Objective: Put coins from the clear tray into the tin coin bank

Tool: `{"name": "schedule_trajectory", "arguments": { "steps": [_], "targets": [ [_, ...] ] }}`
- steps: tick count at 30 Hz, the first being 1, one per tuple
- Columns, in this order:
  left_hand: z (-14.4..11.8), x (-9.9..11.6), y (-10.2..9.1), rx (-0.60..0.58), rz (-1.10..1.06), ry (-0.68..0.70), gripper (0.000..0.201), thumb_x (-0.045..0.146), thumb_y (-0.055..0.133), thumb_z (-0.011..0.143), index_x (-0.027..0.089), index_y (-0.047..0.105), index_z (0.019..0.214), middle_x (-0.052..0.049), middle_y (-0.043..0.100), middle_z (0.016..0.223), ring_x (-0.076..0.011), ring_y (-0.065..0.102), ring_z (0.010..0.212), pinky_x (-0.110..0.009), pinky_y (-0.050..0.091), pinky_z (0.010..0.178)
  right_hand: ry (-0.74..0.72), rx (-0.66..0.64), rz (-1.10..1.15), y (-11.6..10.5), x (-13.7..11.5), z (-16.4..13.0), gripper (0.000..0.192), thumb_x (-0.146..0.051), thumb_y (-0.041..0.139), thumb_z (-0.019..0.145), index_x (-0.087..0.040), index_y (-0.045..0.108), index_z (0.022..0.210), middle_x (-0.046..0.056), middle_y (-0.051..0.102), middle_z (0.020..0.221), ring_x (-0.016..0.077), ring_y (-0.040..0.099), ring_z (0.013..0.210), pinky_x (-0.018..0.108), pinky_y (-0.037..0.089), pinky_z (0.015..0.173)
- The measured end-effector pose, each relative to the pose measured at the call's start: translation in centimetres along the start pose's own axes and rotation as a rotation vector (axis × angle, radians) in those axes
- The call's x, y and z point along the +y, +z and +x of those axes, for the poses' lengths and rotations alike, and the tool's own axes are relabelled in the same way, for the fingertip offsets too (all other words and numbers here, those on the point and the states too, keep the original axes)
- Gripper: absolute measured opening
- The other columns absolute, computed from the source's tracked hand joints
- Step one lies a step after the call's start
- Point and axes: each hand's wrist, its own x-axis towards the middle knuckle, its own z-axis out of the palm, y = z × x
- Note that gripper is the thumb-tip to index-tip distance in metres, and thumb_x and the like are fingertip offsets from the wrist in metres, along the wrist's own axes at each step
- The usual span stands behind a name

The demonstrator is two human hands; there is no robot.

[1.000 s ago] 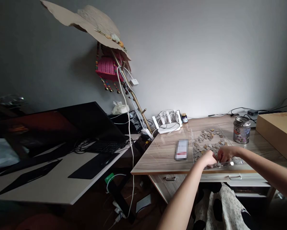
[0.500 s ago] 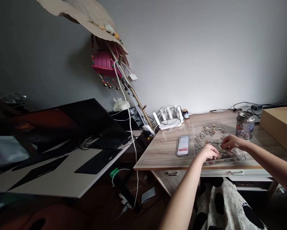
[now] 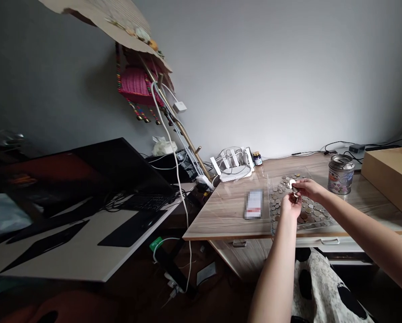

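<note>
A clear tray (image 3: 271, 224) on the wooden desk (image 3: 227, 211) holds several loose coins (image 3: 310, 211). My left hand (image 3: 290, 206) is lifted above the tray with its fingers curled upward, pinching small coins. My right hand (image 3: 306, 188) is just beyond it, holding a pale coin (image 3: 291, 183) between the fingertips. The two hands nearly touch over the middle of the tray.
A phone (image 3: 253, 204) lies left of the tray. A printed tin can (image 3: 340, 174) stands at the right, a cardboard box (image 3: 391, 172) beyond it. A white router (image 3: 232, 163) with cables and a small jar (image 3: 257, 158) sit at the back. A laptop (image 3: 113, 175) is on the left table.
Both hands rose from the tray's near edge and moved toward its middle. My right hand now holds up a pale coin. The view shifted slightly.
</note>
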Motion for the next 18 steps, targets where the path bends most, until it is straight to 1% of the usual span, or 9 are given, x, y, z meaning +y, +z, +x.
{"name": "schedule_trajectory", "arguments": {
  "steps": [3,6,8,10,12,14,16,18],
  "targets": [
    [0.1,-0.1,-0.1,0.012,-0.05,-0.038,0.023,0.01,0.032,0.078,0.015,0.049,0.063,-0.005,0.054,0.071,-0.0088,0.053,0.06,-0.021,0.049,0.06,-0.007,-0.03,-0.155,0.1,0.5,0.0,0.027,-0.03,0.075,0.053,-0.012,0.055,0.061,-0.001,0.054,0.052,0.0067,0.05,0.046,0.019,0.046,0.048],
    [-0.3,0.1,-0.7,-0.012,-0.079,-0.063,0.024,0.014,0.032,0.079,0.014,0.053,0.066,-0.007,0.056,0.074,-0.012,0.056,0.065,-0.025,0.049,0.064,-0.034,-0.052,-0.227,-0.7,0.7,-0.5,0.032,-0.037,0.073,0.055,-0.012,0.055,0.066,0.0,0.058,0.057,0.0086,0.054,0.052,0.021,0.046,0.054],
    [-0.8,0.2,-1.0,-0.069,-0.082,-0.083,0.026,0.019,0.032,0.081,0.013,0.056,0.072,-0.01,0.059,0.078,-0.015,0.058,0.072,-0.029,0.049,0.068,-0.061,-0.049,-0.215,-1.2,0.7,-0.9,0.033,-0.039,0.071,0.056,-0.013,0.056,0.068,0.001,0.059,0.06,0.0094,0.055,0.056,0.021,0.046,0.056],
    [-1.3,0.4,-1.2,-0.151,-0.07,-0.118,0.032,0.027,0.03,0.083,0.012,0.058,0.076,-0.013,0.06,0.082,-0.0184,0.059,0.077,-0.034,0.049,0.069,-0.086,-0.033,-0.229,-1.4,0.7,-1.3,0.034,-0.042,0.07,0.056,-0.013,0.056,0.068,0.001,0.059,0.062,0.0094,0.055,0.057,0.021,0.045,0.056],
    [-1.8,0.5,-1.2,-0.237,-0.07,-0.154,0.039,0.033,0.026,0.084,0.012,0.058,0.077,-0.014,0.061,0.085,-0.021,0.059,0.08,-0.038,0.049,0.071,-0.104,0.001,-0.292,-1.3,0.5,-1.5,0.036,-0.044,0.07,0.055,-0.012,0.057,0.067,0.001,0.058,0.06,0.009,0.053,0.054,0.021,0.044,0.053],
    [-2.2,0.7,-1.2,-0.309,-0.079,-0.17,0.043,0.036,0.024,0.085,0.011,0.058,0.078,-0.015,0.061,0.087,-0.0222,0.059,0.083,-0.039,0.048,0.073,-0.126,0.04,-0.38,-1.1,0.4,-1.6,0.038,-0.048,0.067,0.056,-0.012,0.058,0.065,0.0,0.056,0.057,0.0084,0.049,0.05,0.021,0.042,0.05],
    [-2.3,0.8,-1.1,-0.343,-0.072,-0.169,0.043,0.036,0.023,0.086,0.011,0.059,0.08,-0.015,0.061,0.088,-0.0217,0.059,0.086,-0.038,0.048,0.076,-0.159,0.055,-0.47,-0.9,0.2,-1.5,0.039,-0.051,0.065,0.058,-0.013,0.058,0.064,0.0,0.056,0.055,0.0082,0.047,0.047,0.021,0.04,0.047],
    [-2.2,0.8,-1.0,-0.33,-0.067,-0.158,0.041,0.033,0.024,0.086,0.012,0.059,0.079,-0.013,0.062,0.085,-0.0194,0.059,0.084,-0.036,0.048,0.078,-0.189,0.057,-0.56,-0.8,0.1,-1.4,0.039,-0.052,0.063,0.059,-0.013,0.059,0.063,0.0,0.055,0.054,0.0085,0.047,0.047,0.021,0.038,0.046]
  ]
}}
